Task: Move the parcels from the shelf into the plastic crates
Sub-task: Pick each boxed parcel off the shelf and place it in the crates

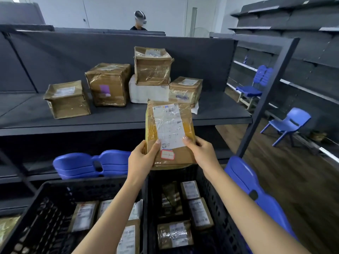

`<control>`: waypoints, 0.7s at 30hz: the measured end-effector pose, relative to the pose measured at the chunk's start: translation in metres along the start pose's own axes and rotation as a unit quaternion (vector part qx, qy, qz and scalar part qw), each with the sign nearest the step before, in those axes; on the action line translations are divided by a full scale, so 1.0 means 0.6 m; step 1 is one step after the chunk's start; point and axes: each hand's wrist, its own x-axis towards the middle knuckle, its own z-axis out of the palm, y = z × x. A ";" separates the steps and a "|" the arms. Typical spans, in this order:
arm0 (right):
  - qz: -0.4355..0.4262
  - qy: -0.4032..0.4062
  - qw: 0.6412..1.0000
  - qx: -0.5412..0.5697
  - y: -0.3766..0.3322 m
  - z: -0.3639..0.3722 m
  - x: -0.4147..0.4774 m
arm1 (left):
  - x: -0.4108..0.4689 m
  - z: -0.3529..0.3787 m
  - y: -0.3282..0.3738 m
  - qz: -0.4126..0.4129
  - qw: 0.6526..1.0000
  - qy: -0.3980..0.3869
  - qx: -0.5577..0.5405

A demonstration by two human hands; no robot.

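A brown taped parcel (pixel 169 132) is being held up in the air by both hands, its white label facing the camera. It is hanging just in front of the front edge of the shelf (pixel 119 118), toward that edge's right end, and above the far rim of the right crate (pixel 217 208). The left hand (pixel 141 158) is gripping the parcel's lower left corner, thumb lying on the front face and fingers curling behind. The right hand (pixel 201 153) is gripping the lower right corner the same way, its thumb pressing on the label.

On the shelf board five more parcels are sitting. A low box (pixel 67 99) is standing nearest the left, and a taller box with a purple sticker (pixel 108 84) is standing just beside it. A white parcel (pixel 146 91) is lying toward the back with a taped box (pixel 152 66) stacked on it, and a smaller box (pixel 185 90) is touching its right side, near the right end of the shelf.

The left crate (pixel 88 183) is standing against the right crate, and both are holding labelled parcels lying flat.

Stacked blue chairs (pixel 82 165) are lying on the lower shelf. Another blue chair back (pixel 244 176) is showing right of the right crate. A person (pixel 139 21) is standing behind the shelving.
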 end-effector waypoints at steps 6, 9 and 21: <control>0.079 0.021 0.996 -0.024 0.075 -0.016 0.009 | 0.012 0.042 -0.077 -0.118 0.992 0.007 0.050; 0.131 0.025 0.990 -0.041 0.130 -0.023 0.019 | 0.013 0.059 -0.120 -0.156 0.982 -0.032 0.098; 0.251 0.000 0.964 -0.091 0.312 -0.028 0.037 | 0.015 0.119 -0.254 -0.257 0.937 -0.080 0.221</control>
